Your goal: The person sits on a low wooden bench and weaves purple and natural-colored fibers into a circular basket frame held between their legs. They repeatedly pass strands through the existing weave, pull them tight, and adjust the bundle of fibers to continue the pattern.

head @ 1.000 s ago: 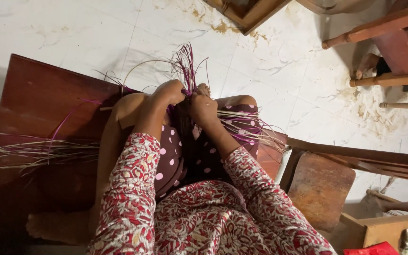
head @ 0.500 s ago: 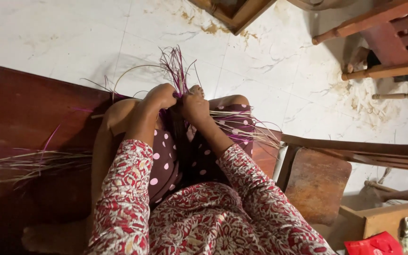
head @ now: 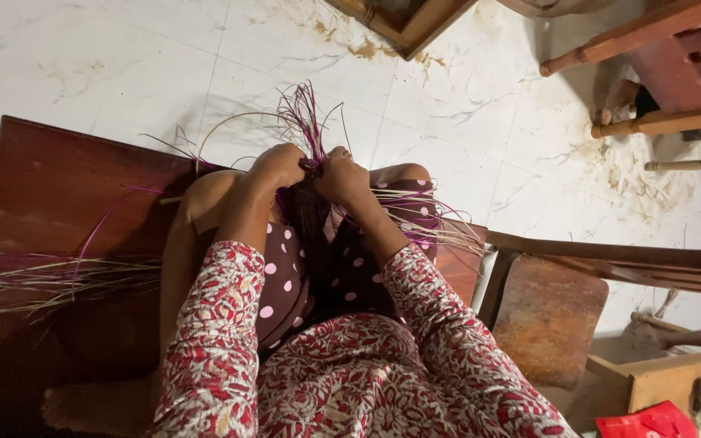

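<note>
The lower ends of the purple strands (head: 308, 122) vanish between the closed left hand (head: 279, 165) and right hand (head: 341, 174), the fingertips tucked from sight, while the wooden chair (head: 659, 49) at upper right and the red packet (head: 647, 422) at bottom right are cut by the frame edges.

left hand (head: 279, 165): curling shut, knuckles up, fingers pinching inward toward the other hand | right hand (head: 342, 175): closing in a fist just beside it, nearly touching | forearms: reaching forward from patterned sleeves, converging over the raised knees | wrists: bending slightly down | legs: folding up under the arms
</note>
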